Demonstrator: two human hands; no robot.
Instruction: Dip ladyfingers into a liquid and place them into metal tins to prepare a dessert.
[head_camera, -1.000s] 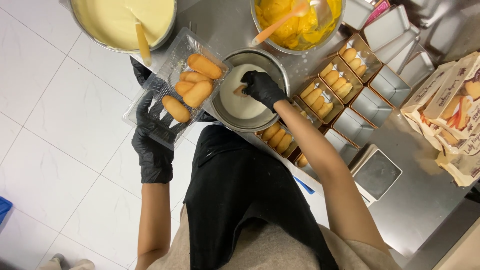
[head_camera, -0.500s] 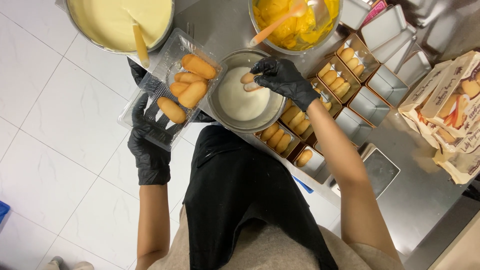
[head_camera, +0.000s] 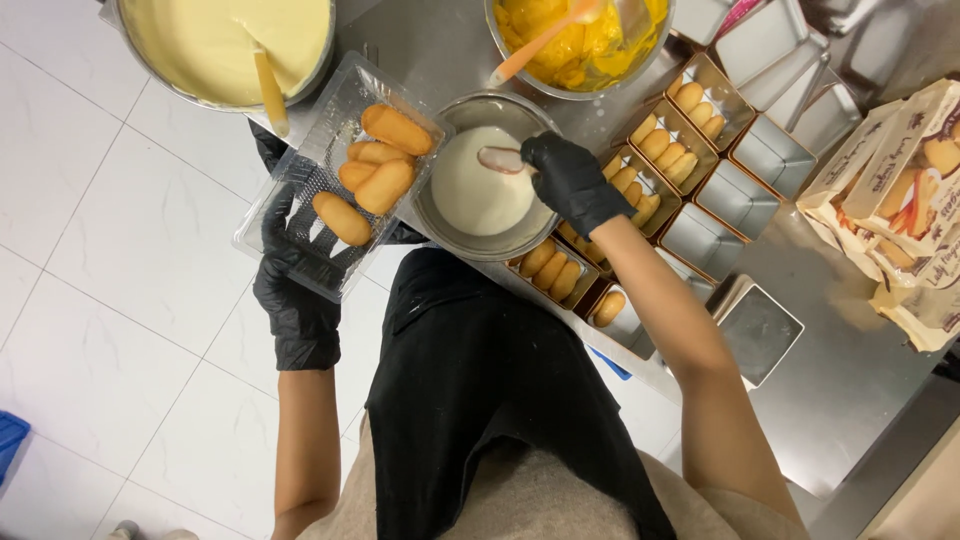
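My left hand (head_camera: 293, 290), in a black glove, holds a clear plastic tray (head_camera: 322, 215) from below; several ladyfinger biscuits (head_camera: 385, 160) lie in it. My right hand (head_camera: 572, 178), also gloved in black, pinches one ladyfinger (head_camera: 500, 158) over a small metal bowl of white liquid (head_camera: 480, 190); the biscuit looks coated white. The bowl sits at the near edge of the steel counter (head_camera: 840, 400), between the tray and my right hand.
Rectangular metal moulds (head_camera: 690, 110) stand right of the bowl, some lined with ladyfingers, some bare. A large bowl of pale cream (head_camera: 225, 40) with a spatula and a bowl of orange-yellow mix (head_camera: 585, 45) stand at the back. Biscuit packets (head_camera: 900, 200) lie at right.
My right hand went from inside the bowl toward the moulds with a biscuit, then came back over the bowl. The tray in my left hand barely shifted.
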